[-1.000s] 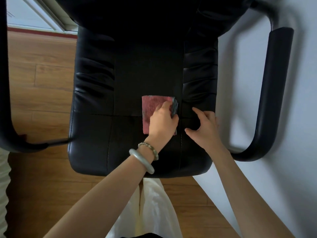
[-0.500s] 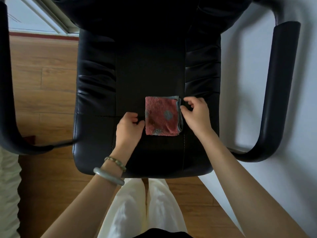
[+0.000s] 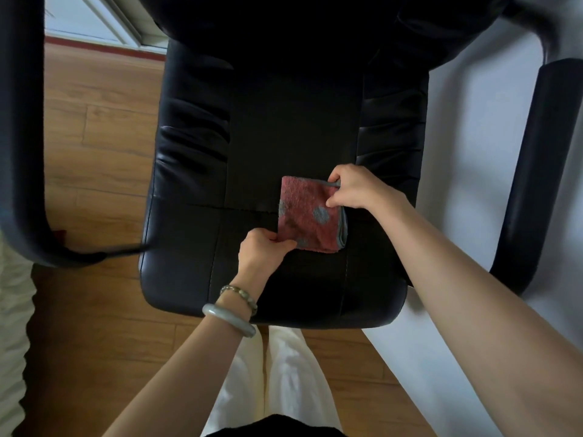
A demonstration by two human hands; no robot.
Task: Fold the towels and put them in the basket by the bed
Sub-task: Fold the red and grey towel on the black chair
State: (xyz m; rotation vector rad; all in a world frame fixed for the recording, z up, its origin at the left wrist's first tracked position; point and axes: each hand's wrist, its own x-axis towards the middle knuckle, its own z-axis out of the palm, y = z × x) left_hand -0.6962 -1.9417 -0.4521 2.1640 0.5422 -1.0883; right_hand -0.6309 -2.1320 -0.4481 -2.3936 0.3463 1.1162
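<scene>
A small folded towel (image 3: 307,212), red with grey dots and a grey edge, lies on the seat of a black leather chair (image 3: 195,234). My left hand (image 3: 263,249) pinches the towel's near-left corner. At the far-right corner my right hand (image 3: 355,187) grips the grey edge between thumb and fingers. The towel is folded to a small square, a little askew. No basket is in view.
The chair's black armrests stand at the left (image 3: 22,152) and right (image 3: 542,159). Wooden floor (image 3: 94,146) lies to the left and below, a white wall (image 3: 473,152) to the right. A pale bed edge (image 3: 12,326) shows at the lower left.
A second ago my left hand pressed flat on the towel and my right hand rested beside it. Both hands moved to opposite corners and now grip the towel.
</scene>
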